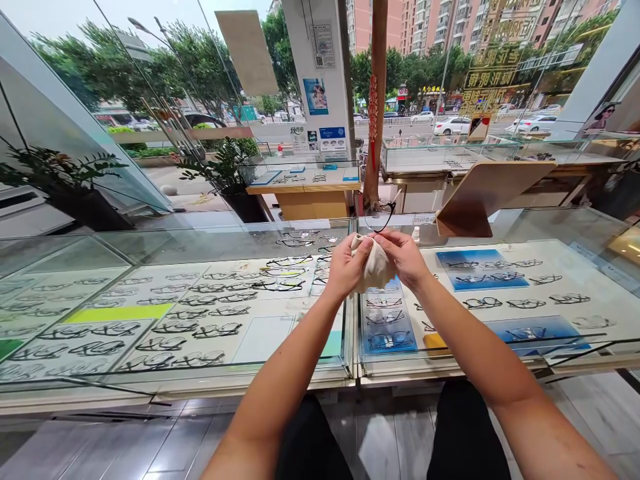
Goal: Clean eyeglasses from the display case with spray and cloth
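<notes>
From my remote seat, I follow two bare hands at a clear glass display counter [356, 373]. At left, rows of dark, thin-framed display spectacles [217, 330] lie under the glass. At centre, the left hand [349, 267] is clamped on a soft, off-white cloth [379, 270] that hangs bunched below the fingertips. Black-rimmed eyeglasses [389, 219] are held just above it, over the counter. I judge that a loose pinch could drop them onto the glass, and that hard pressure through the cloth could bend the rim. Their visible part points up and away from the wearer, a slim end leaning rightward; with the rest hidden, I cannot tell the long axis. The right hand [404, 259] has its fingertips together on the lower rim, against the cloth. Farther right stands an angled brown wooden panel [487, 193].
</notes>
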The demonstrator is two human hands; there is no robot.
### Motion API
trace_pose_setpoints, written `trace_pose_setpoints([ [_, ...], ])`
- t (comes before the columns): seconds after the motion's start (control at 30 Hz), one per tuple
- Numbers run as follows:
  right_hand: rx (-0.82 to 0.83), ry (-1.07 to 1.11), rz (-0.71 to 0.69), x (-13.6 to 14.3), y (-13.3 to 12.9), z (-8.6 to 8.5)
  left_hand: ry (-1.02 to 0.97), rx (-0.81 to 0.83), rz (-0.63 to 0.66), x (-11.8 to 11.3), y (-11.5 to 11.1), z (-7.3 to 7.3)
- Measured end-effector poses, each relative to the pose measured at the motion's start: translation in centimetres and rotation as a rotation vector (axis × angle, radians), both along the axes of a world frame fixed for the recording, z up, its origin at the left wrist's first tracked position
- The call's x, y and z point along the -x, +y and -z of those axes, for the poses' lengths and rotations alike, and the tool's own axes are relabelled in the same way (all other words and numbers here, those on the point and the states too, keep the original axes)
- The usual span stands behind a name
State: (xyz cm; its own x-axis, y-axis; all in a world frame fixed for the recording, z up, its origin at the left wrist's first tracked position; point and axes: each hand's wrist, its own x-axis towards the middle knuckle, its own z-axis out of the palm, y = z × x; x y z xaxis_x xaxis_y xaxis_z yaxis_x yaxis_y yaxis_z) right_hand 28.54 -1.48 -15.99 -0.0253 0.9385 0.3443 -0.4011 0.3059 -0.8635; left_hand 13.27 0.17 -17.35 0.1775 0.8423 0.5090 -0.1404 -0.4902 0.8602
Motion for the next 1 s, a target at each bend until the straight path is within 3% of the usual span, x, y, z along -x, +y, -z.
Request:
trace_pose_setpoints([
  [0.13,0.077,0.058,-0.023,-0.3,0.0,-0.2,0.105,-0.075,0.032,0.4,-0.1,-0.3],
  [0.3,0.061,0.045,-0.021,-1.1,-0.2,-0.8,0.159,-0.017,0.180,1.2,0.1,-0.9],
  [0.57,-0.062,-0.091,0.023,-1.7,-0.3,-0.9,0.125,-0.009,0.078,2.1,0.8,-0.9],
  [0.8,-0.162,-0.207,-0.011,-2.2,-0.1,-0.7,-0.037,-0.046,-0.100,2.4,1.3,-0.7],
  [1.0,-0.153,-0.293,-0.089,-2.1,-0.3,-0.6,-0.106,0.006,-0.121,2.7,1.3,-0.8],
])
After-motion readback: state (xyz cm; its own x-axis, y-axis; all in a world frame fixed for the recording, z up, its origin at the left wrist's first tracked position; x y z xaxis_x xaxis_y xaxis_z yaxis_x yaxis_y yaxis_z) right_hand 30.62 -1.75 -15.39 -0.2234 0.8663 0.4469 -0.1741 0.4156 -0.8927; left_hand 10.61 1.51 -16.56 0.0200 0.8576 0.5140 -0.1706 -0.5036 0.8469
